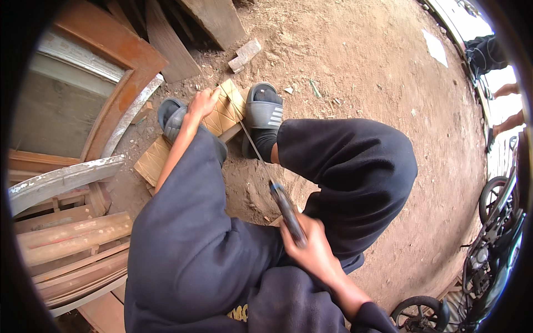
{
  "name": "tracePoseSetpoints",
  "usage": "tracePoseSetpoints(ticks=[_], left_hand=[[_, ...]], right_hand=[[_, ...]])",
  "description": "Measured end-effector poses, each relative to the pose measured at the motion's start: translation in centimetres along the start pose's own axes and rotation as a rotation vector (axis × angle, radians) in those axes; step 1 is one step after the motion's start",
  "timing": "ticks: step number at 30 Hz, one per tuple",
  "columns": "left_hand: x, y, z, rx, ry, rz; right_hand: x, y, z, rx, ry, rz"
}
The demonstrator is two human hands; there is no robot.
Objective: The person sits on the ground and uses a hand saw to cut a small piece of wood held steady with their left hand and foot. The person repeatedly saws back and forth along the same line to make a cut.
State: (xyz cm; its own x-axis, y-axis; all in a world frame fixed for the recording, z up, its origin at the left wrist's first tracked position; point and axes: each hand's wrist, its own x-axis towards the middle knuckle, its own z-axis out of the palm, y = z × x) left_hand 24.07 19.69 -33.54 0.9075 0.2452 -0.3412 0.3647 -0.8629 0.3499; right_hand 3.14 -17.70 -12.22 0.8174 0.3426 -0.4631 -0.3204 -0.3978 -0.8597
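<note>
A light wooden board (pixel 220 117) with crossing lines on its face lies low between my feet, passing beneath my left leg. My left hand (pixel 203 104) presses on it near its far end, fingers bent over the wood. In my right hand (pixel 315 248), close to my lap, is the dark handle of a handsaw (pixel 286 211). Its thin blade stretches forward and crosses the board's far end, close beside my right foot. Whether the teeth are in the wood cannot be made out. A grey slide sandal (pixel 263 114) on my right foot sits against the board's end.
Brown-framed panelling (pixel 125 72) and stacked timber (pixel 78 238) stand on the left. A broken brick piece (pixel 244 55) lies on the dirt floor (pixel 355 72) ahead. To the right are a motorbike (pixel 483 261) and another person's legs (pixel 504 105).
</note>
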Motion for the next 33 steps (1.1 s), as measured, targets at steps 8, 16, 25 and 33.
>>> tracePoseSetpoints(ticks=[8,16,25,33], left_hand=[[0.0,-0.3,-0.3,0.034,0.021,-0.005],[-0.1,-1.7,1.0,0.02,0.02,0.014],[-0.1,0.8,0.5,-0.017,0.04,0.045],[0.7,1.1,0.7,-0.097,0.049,0.108]], right_hand=[[-2.1,0.2,-0.1,0.026,0.053,0.042],[1.7,-0.5,1.2,0.012,0.04,-0.088],[3.6,-0.2,1.1,-0.007,0.049,-0.076],[2.7,0.2,1.2,-0.017,0.069,-0.004]])
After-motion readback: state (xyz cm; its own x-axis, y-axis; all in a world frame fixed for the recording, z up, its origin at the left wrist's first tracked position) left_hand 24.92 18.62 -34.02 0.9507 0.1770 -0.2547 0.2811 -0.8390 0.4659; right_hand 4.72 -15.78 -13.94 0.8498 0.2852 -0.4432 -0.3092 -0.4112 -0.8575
